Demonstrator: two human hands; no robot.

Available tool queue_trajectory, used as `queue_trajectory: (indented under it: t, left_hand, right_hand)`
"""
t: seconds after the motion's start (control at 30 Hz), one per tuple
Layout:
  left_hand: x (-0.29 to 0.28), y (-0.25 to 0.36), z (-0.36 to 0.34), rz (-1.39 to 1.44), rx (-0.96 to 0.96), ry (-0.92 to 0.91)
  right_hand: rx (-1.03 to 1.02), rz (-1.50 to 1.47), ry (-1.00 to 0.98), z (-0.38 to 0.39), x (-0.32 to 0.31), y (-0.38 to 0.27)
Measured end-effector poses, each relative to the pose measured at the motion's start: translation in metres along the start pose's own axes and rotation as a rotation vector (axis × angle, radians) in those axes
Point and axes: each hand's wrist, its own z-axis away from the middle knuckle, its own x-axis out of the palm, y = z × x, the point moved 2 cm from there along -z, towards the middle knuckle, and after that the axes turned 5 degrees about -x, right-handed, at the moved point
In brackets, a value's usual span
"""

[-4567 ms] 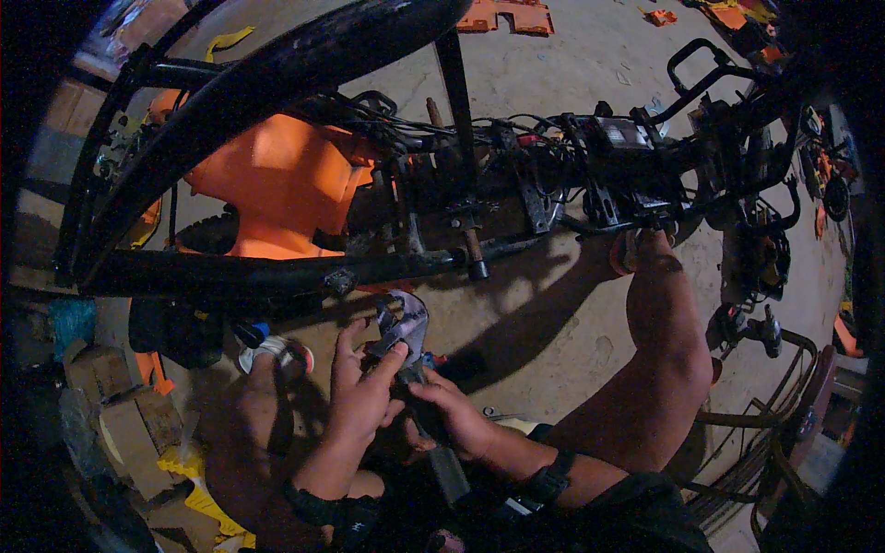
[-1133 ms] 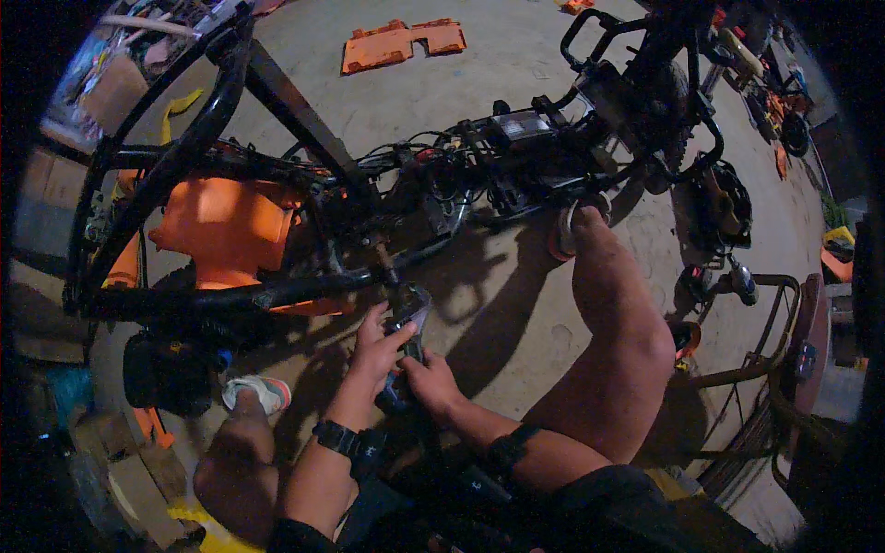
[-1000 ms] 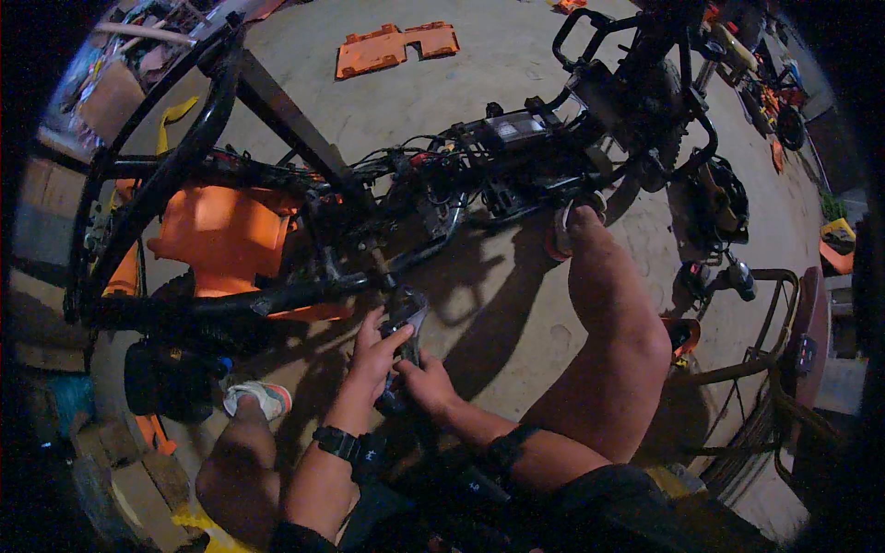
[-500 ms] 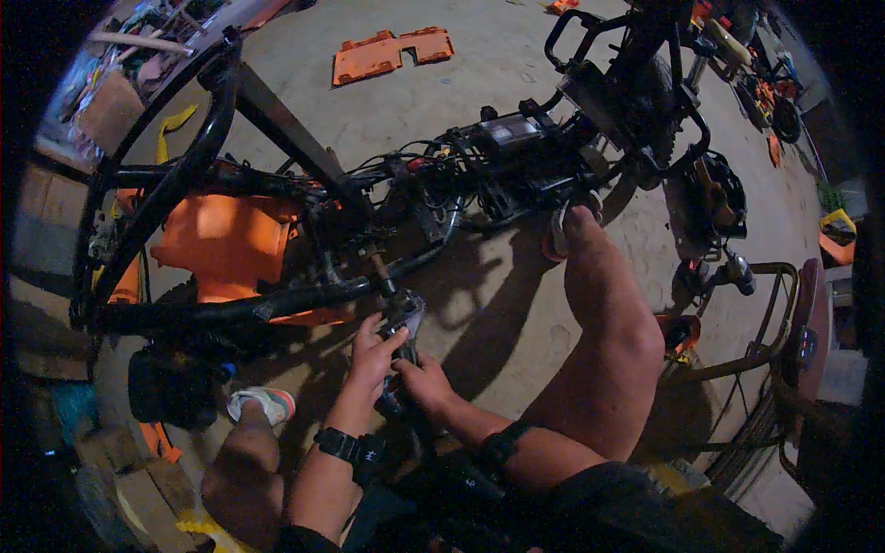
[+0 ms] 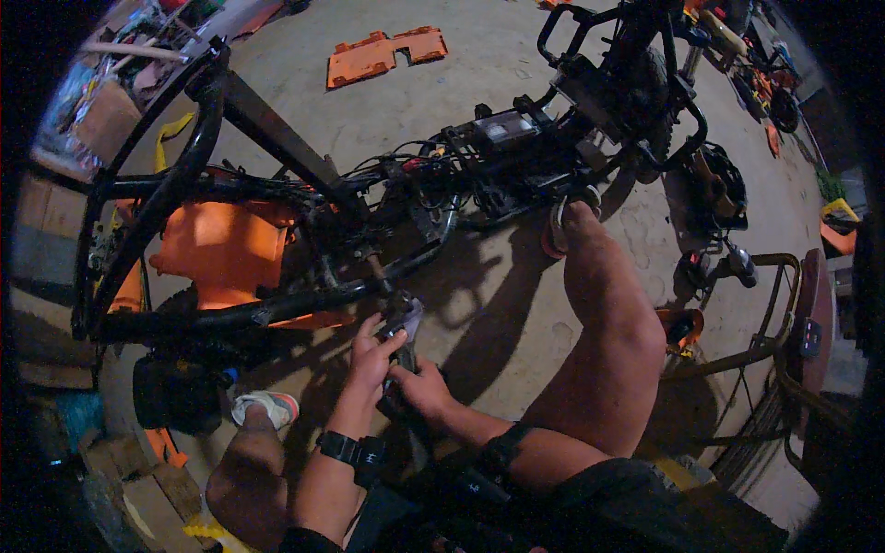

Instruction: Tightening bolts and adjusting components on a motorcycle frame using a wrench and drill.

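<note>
A black tubular vehicle frame (image 5: 230,313) stretches across in front of me, and a rusty rod (image 5: 376,267) sticks out from its near side. At the rod's near end is a grey metal piece (image 5: 414,316) with a dark lower part running down toward me; its exact kind is hard to make out in the dim light. My left hand (image 5: 372,358) is closed on this piece from the left, thumb laid along it. Just below and to the right, my right hand (image 5: 421,389) grips the dark lower part, its fingers partly hidden behind it.
An orange panel (image 5: 217,253) sits inside the frame, and another orange panel (image 5: 387,57) lies on the floor beyond. My legs straddle the work. A metal rack (image 5: 765,341) stands at right; cardboard (image 5: 152,502) lies at lower left.
The view has shifted slightly. Both hands keep their hold on the grey metal piece, with the right hand moved very slightly to the left.
</note>
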Motion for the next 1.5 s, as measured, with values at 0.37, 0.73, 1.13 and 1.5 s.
queue_trajectory:
  t: [0.37,0.73,1.13,1.5]
  left_hand:
    - [0.001,0.0,-0.004,-0.031,-0.044,-0.006]
    - [0.011,-0.003,0.007,-0.118,-0.061,0.102]
    - [0.007,-0.108,0.127,-0.612,-0.141,0.294]
    - [0.028,-0.062,0.137,-0.887,-0.012,0.066]
  right_hand:
    - [0.04,-0.014,-0.014,0.004,-0.004,-0.008]
    - [0.071,0.027,-0.02,-0.001,-0.019,-0.008]
    - [-0.017,-0.018,0.097,-0.003,-0.035,-0.017]
    - [0.08,-0.392,0.061,0.023,-0.04,-0.04]
